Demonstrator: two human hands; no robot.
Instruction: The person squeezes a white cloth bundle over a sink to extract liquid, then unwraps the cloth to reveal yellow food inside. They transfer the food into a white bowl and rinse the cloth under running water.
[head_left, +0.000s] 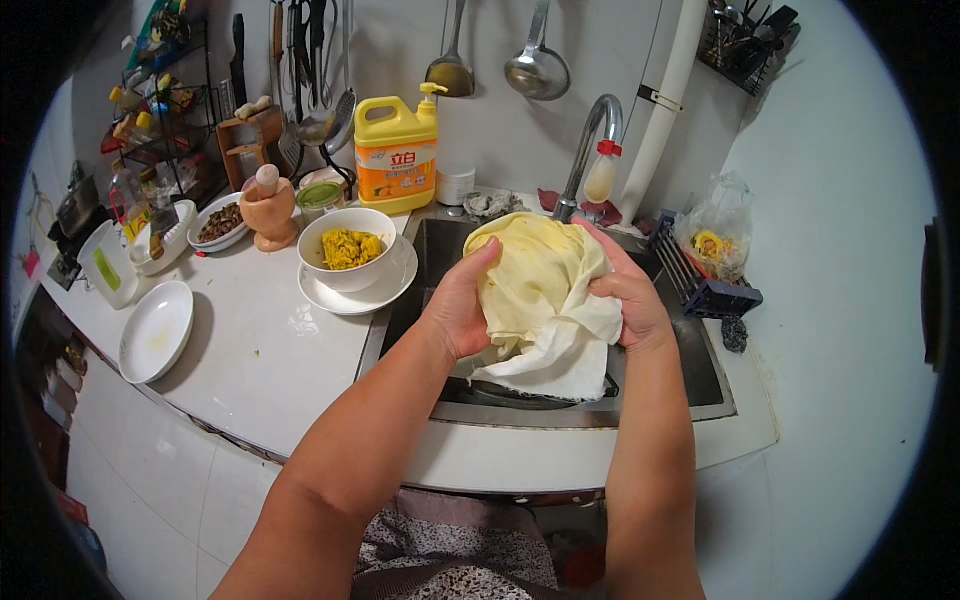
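Observation:
Over the sink I hold a damp-looking white cloth (536, 277), stained yellow across its upper part, with its loose white end hanging down. My left hand (469, 304) grips its left side, thumb on top. On the other side my right hand (634, 300) is closed around the bunched edge. Below the cloth lies the dark sink basin (694, 352), mostly hidden; part of a dark rim shows under the cloth. To the left, a white bowl (346, 271) with a shredded yellow food mass (351, 249) stands on a white plate (397, 289) by the sink's edge.
A curved faucet (592, 127) rises behind the sink. A yellow detergent jug (396, 154) stands at the back. Left on the counter are a wooden mortar (268, 214), a dish of brown pieces (221, 223) and an oval white dish (156, 332). A dark rack (701, 281) borders the sink's right.

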